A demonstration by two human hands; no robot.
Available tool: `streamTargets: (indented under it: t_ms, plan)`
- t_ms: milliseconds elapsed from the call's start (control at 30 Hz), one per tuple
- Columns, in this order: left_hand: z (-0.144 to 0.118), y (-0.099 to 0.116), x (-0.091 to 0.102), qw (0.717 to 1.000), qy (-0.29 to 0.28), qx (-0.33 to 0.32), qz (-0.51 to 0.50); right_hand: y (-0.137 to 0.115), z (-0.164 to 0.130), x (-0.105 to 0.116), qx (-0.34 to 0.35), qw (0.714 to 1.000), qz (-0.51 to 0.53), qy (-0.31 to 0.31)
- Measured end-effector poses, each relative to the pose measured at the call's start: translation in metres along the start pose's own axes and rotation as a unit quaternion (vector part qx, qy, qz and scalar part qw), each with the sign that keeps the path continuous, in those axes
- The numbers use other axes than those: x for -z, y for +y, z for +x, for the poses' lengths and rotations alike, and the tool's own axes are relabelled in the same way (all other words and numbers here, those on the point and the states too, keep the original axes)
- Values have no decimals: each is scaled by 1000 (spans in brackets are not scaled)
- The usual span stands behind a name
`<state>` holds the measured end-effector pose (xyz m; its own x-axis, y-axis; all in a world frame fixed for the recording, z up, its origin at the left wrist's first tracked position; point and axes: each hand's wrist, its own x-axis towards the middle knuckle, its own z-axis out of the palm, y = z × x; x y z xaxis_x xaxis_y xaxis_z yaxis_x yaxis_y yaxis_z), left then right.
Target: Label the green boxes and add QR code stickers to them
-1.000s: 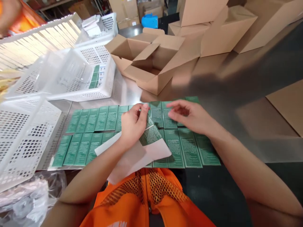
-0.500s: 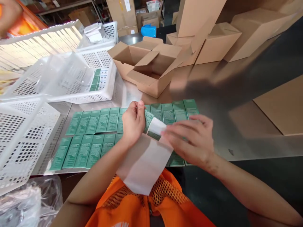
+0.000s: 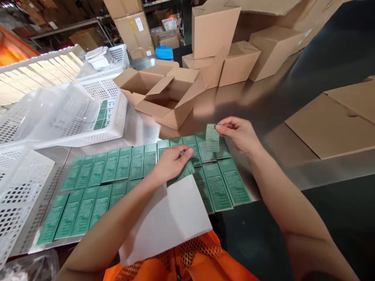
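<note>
Two rows of green printed boxes (image 3: 217, 186) lie side by side in front of me. My right hand (image 3: 240, 136) pinches a small green printed label (image 3: 212, 137) by its upper right edge, over boxes near the right end of the far row. In my left hand (image 3: 172, 163), thumb and fingers are closed on a label strip (image 3: 170, 218). Its white backing hangs down towards my orange vest, and green labels show at its upper end. My left forearm hides part of the near row.
White perforated baskets (image 3: 113, 130) stand on the left, one with green-and-white printed pieces inside. An open divided carton (image 3: 172, 111) sits beyond the boxes. More cartons (image 3: 238, 64) stand at the back, and flat cardboard (image 3: 331, 121) lies on the right of the metal table.
My right hand has drawn away from the strip and moved up and forward with a green label. My left hand has lowered slightly with the strip. The view has shifted right.
</note>
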<state>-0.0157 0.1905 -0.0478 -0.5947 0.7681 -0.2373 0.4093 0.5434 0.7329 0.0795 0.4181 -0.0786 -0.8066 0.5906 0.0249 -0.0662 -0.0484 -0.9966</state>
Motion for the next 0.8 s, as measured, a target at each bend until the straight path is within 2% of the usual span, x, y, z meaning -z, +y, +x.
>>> streamTargets:
  t_ms: [100, 233, 300, 400, 567, 800]
  plan:
    - [8, 8, -14, 998, -39, 17, 37, 17, 0, 0, -51, 998, 25, -11]
    - [16, 14, -30, 996, -69, 25, 47, 23, -8, -1, -58, 997, 28, -39]
    - [20, 16, -37, 996, -62, 35, 54, 27, -8, -2, -42, 998, 15, -45]
    - [24, 20, -44, 993, -42, 57, 90, 36, -7, -4, 12, 996, -79, -26]
    - [31, 26, -48, 983, -60, 84, 152, 42, -7, -5, 100, 966, -238, 10]
    - [33, 29, -47, 977, -74, 106, 170, 42, -5, -7, 102, 954, -281, 20]
